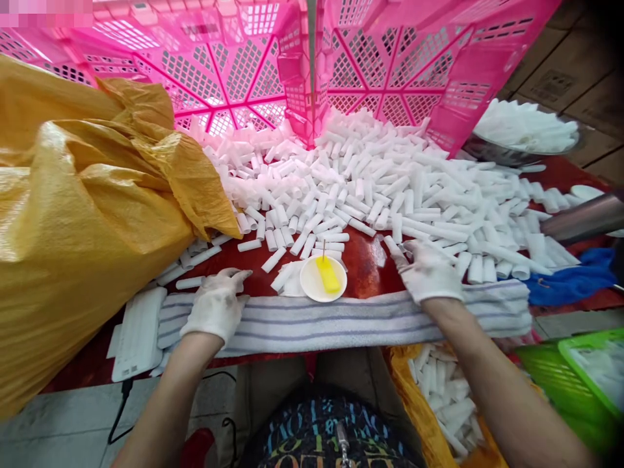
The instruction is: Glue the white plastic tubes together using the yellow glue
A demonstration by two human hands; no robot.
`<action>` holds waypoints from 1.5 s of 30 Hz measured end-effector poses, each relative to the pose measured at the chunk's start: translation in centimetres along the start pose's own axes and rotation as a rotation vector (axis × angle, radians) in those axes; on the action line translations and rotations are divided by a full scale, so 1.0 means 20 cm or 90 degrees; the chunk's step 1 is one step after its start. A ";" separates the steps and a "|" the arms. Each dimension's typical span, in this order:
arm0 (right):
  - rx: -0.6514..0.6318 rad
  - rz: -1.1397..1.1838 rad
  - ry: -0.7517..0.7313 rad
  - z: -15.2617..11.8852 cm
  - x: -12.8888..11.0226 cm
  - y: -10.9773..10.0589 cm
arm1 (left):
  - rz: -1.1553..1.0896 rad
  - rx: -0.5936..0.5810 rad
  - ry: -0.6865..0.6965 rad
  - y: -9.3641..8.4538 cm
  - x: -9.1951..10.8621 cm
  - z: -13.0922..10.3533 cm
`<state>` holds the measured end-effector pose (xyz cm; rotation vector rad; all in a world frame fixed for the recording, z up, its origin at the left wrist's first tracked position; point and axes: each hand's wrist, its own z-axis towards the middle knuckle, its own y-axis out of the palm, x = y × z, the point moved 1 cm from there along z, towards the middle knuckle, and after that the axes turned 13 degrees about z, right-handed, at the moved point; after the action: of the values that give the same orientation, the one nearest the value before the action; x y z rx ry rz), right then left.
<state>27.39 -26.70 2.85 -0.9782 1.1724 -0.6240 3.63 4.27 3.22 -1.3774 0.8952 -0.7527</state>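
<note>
Hundreds of short white tubes (396,229), heaped over the far and middle parts of the red table (361,257) and thinning out toward the near edge. Behind them, pink baskets (225,107), probably set there as a wall to stop any rolling away. At left, a bulging yellow bag (97,221) against the heap, perhaps closing off that side. Along the near edge, a folded striped towel (316,325), likely padding for the wrists. Near the middle, a small white dish (308,272) with a yellow block (328,274) and a thin upright stick (324,248), seemingly placed within reach of both sides.

Left hand (217,302), gloved in white: half open, fingers loosely curled, apparently empty, just above the towel and beside a loose tube (190,283). Right hand (431,273), also gloved: partly open at the heap's near edge, fingers bent toward another tube (391,247) at the tips; impossible to tell whether gripped or merely touched.
</note>
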 end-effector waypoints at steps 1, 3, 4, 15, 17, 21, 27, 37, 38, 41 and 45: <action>-0.001 -0.038 -0.008 0.03 -0.03 0.05 | -0.003 -0.006 -0.002 0.00 -0.02 0.00; -0.010 -0.106 -0.035 0.07 -0.04 0.13 | -0.014 -0.009 -0.010 0.00 -0.05 0.00; -0.016 -0.131 -0.057 0.07 -0.03 0.15 | -0.013 -0.010 -0.020 0.00 -0.06 0.00; -0.346 0.598 -0.044 -0.14 -0.17 0.12 | -0.300 -0.014 -0.046 0.00 0.03 0.09; -0.387 0.635 0.010 -0.15 -0.23 0.16 | -0.481 -0.014 -0.072 0.00 0.13 0.11; -0.286 0.602 0.000 -0.13 -0.25 0.28 | -0.748 -0.034 -0.068 0.01 0.28 0.11; -0.227 0.631 -0.203 -0.15 -0.17 0.32 | -0.816 -0.003 -0.129 -0.02 0.36 0.07; -0.236 0.607 -0.182 -0.17 -0.18 0.30 | -0.810 -0.081 -0.126 -0.08 0.41 0.06; -0.233 0.603 -0.181 -0.17 -0.17 0.30 | -0.812 -0.086 -0.126 -0.08 0.42 0.06; -0.232 0.583 -0.197 -0.18 -0.15 0.30 | -0.834 -0.104 -0.099 -0.07 0.43 0.05; -0.217 0.623 -0.247 -0.20 -0.15 0.30 | -0.845 -0.123 -0.086 -0.02 0.45 0.03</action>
<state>22.18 -22.53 -1.37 -0.6356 1.2466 0.5360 8.56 -3.21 2.73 -2.1282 -0.1988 -1.5318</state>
